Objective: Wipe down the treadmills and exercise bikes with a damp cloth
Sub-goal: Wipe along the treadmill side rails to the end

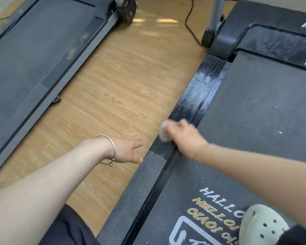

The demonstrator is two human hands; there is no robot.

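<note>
The cloth (163, 133) is being gripped by the right hand (184, 137) on the side rail (200, 96) of the treadmill (254, 106); the left hand (126, 151) is being held beside it, fingers loose. The farther rail is shining wet; its dusty near part (148, 174) and the second treadmill (34, 50) are probably waiting.

Silver bangle (114, 149) on left wrist, black garment (67, 227), pale perforated clog (261, 225)
</note>
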